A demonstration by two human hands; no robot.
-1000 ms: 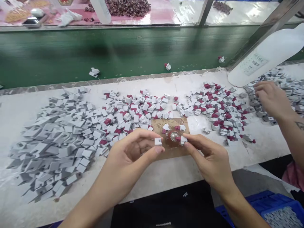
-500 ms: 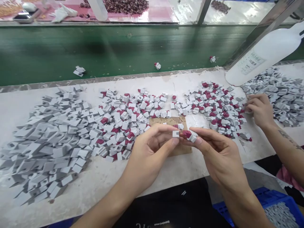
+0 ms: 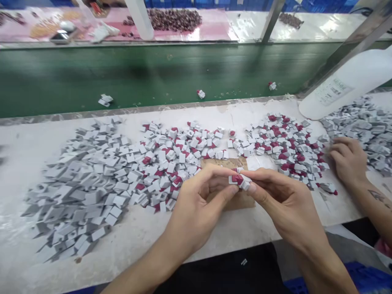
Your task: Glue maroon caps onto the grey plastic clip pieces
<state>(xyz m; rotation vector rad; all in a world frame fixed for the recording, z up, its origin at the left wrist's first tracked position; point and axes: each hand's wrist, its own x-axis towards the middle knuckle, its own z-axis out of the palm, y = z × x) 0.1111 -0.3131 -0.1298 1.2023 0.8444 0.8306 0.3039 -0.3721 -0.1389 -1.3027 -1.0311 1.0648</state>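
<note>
My left hand [image 3: 196, 208] is closed, pinching a small light-grey plastic block [image 3: 231, 179] between thumb and fingertips. In my right hand [image 3: 288, 206], thumb and forefinger grip a grey-and-maroon plastic piece [image 3: 245, 184]. The two pieces meet between my fingertips, the maroon part against the grey block; how deeply they fit is hard to see. Below them lies a brown cardboard sheet [image 3: 241, 202]. A pile of mixed grey-and-maroon pieces [image 3: 171, 155] sits behind my left hand, and plain grey blocks [image 3: 88, 196] are heaped further left.
At right, another person's hand [image 3: 349, 161] is by a second mixed pile [image 3: 290, 143]. A white bottle [image 3: 343, 85] leans beside a grey pile [image 3: 364, 126]. Behind the worktable [image 3: 141, 249] runs a green belt [image 3: 159, 73] carrying a few pieces.
My hands have drawn together, bringing the grey block from a small gap into contact with the maroon part. The whole view has shifted slightly.
</note>
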